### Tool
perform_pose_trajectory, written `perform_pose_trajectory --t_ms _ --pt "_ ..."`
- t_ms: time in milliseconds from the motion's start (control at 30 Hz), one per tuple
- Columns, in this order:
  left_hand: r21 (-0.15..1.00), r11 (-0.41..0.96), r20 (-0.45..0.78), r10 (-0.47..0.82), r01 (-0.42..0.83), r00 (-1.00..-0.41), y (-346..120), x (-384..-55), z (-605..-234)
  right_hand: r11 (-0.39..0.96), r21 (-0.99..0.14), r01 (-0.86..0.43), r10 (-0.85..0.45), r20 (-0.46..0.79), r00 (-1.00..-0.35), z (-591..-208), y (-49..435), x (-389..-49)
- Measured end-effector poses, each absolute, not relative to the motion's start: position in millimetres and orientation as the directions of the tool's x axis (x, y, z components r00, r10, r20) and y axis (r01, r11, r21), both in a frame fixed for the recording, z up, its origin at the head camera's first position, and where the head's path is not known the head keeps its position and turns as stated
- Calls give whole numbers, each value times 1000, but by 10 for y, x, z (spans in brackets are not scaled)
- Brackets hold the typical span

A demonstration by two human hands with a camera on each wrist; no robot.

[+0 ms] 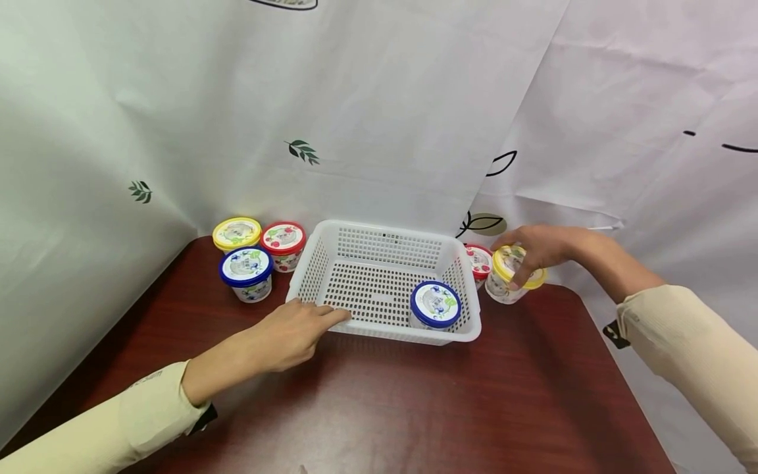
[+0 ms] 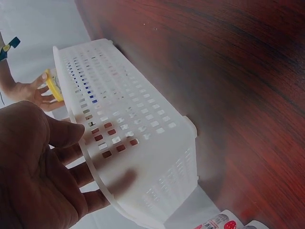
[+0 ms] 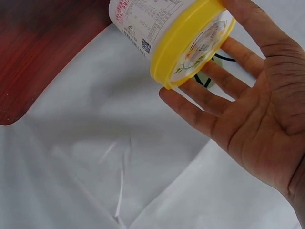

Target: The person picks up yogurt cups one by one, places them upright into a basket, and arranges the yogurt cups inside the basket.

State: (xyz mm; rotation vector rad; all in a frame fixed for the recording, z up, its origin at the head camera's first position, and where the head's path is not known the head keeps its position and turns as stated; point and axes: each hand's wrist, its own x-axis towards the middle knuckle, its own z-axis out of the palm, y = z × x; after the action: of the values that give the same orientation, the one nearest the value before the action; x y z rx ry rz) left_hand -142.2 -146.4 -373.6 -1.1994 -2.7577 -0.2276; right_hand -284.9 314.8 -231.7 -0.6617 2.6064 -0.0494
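i have the bare left hand [image 1: 296, 334] at eight o'clock on the white, slotted, rectangular plastic basket [image 1: 403, 332], its grip closed over the rim, thumb outside and fingers inside, probably to steady it on the glossy red-brown desk [image 1: 403, 408]. out at three o'clock, just past the basket, my bare right hand [image 1: 535, 251] has its grip spread to a lid's width, holding the round white tub with a yellow lid [image 1: 502, 287] by that lid, likely because the rim gives good purchase. whether its base touches the desk i cannot tell.

just beside it is a round white tub with a red lid [image 1: 477, 262], partly hidden by the basket wall. inside, at four o'clock, stands a round white tub with a blue lid [image 1: 435, 305], perhaps there because that end is nearer my right hand. at nine to ten o'clock cluster another yellow-lidded tub [image 1: 237, 232], another red-lidded tub [image 1: 283, 239] and another blue-lidded tub [image 1: 246, 268].

the lids carry fruit pictures; the held tub shows a barcode [image 3: 136, 44], a square code [image 3: 146, 46] and print too small to read. no brand is legible to me.
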Motion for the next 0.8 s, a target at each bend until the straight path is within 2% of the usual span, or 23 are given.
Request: perform_pose_trajectory --t_ms 233,467,800 --pt "74 684 170 708 726 -685 -1459 -1400 -3726 883 -149 -445 -466 -388 -795 -2269 3069 -2835" --pt "22 686 223 706 727 -672 -1453 -1402 -3762 876 -129 -465 -479 -357 -802 -2222 3071 -2807" --pt "42 697 217 692 715 -688 -1450 -1394 -3767 882 -136 -450 -469 -339 -816 -2158 3049 -2809"
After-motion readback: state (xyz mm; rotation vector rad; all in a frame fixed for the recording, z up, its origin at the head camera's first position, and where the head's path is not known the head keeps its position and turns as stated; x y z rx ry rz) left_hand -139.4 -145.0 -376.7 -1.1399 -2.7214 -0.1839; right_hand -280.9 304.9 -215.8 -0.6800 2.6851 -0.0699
